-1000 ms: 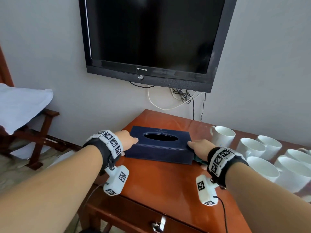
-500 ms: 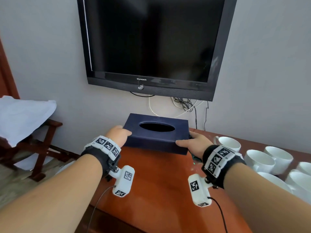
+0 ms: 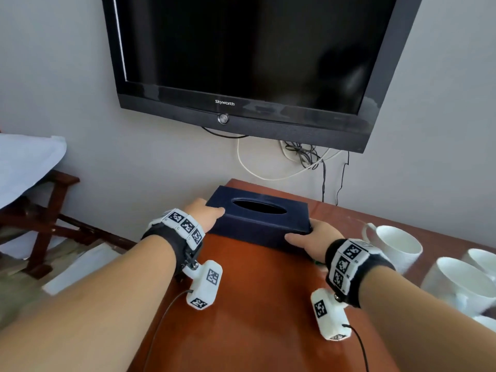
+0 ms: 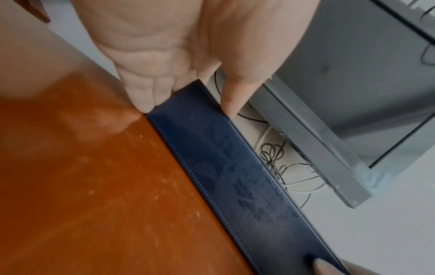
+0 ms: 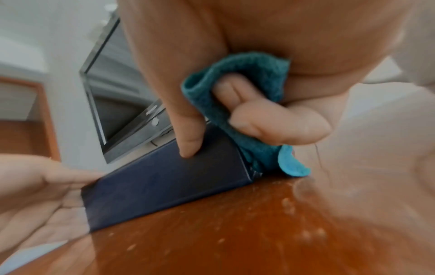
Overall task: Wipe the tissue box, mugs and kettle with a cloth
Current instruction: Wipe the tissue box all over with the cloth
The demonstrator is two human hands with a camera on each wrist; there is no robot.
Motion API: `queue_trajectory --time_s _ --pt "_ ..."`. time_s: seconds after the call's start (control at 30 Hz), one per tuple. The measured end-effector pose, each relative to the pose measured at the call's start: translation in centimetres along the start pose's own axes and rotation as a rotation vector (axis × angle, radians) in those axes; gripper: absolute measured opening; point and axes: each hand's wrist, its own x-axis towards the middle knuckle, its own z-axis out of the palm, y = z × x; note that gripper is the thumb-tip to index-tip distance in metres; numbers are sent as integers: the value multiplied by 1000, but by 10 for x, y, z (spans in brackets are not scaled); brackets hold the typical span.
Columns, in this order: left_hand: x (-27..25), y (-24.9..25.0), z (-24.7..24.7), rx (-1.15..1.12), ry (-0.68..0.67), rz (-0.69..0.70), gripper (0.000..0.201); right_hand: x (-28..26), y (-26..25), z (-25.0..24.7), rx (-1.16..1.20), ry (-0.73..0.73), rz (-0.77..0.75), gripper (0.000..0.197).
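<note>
Polished reddish-brown wooden tabletop under the black wall-mounted television, and the dark navy leather-look tissue box with the oval slot is back down near the table's far left corner, by the wall. Half a second ago it was up in the air between both hands; a second ago it sat closer in, so it has been lifted and carried back. Now its base edge meets the wood in the left wrist view, though I can't tell whether it lies fully flat. The left hand clasps the box's left end, thumb on the top edge and fingers against the end face. The right hand takes the right end, thumb pressed on the front face while its curled fingers bunch the teal terry cloth against that end. My read: the box is finished and parked, so the wiping moves on. The white ceramic mugs wait in a cluster just to the right, untouched. No kettle shows in any view. The cloth is already in the right hand, so the nearest mug looks like the next call.
</note>
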Motion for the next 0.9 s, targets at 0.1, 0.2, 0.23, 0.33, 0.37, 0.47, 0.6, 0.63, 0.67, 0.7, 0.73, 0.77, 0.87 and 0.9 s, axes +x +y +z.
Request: queue_trajectory --time_s 0.1,0.2,0.23,0.33,0.37,0.47,0.6,0.63,0.67,0.7,0.73,0.77,0.87,0.9 --pt "19 4 2 54 20 5 43 18 -5 3 -125 -8 6 47" --pt "38 9 2 76 -15 22 52 37 -10 -1 -223 -46 51 51" --pt "45 10 3 81 -21 22 56 43 -11 -2 -248 -63 65 53" --pt "64 16 7 103 -16 -10 66 63 -9 -3 -363 -99 86 60" --pt "69 19 9 119 -8 -37 67 69 -7 -2 -409 -109 91 63" --pt "81 32 14 202 14 -124 72 82 -8 0 -518 -144 97 65" --pt "98 38 15 302 -21 -138 76 89 -14 -3 -561 -162 91 63" --pt "102 37 16 317 -14 -139 77 91 -15 -3 -565 -164 94 62" --pt "106 37 18 332 -4 -139 79 94 -16 -2 -574 -166 97 61" --pt "108 37 20 335 6 -145 80 98 -16 -2 -586 -166 104 61" --pt "110 39 22 332 12 -151 81 102 -17 -2 -601 -167 114 61" --pt "111 41 23 328 13 -159 81 105 -18 -2 -618 -169 133 62" --pt "113 45 27 307 21 -182 83 115 -21 -2 -646 -165 175 64" --pt "115 45 27 303 22 -185 83 117 -20 -2 -655 -159 178 64"
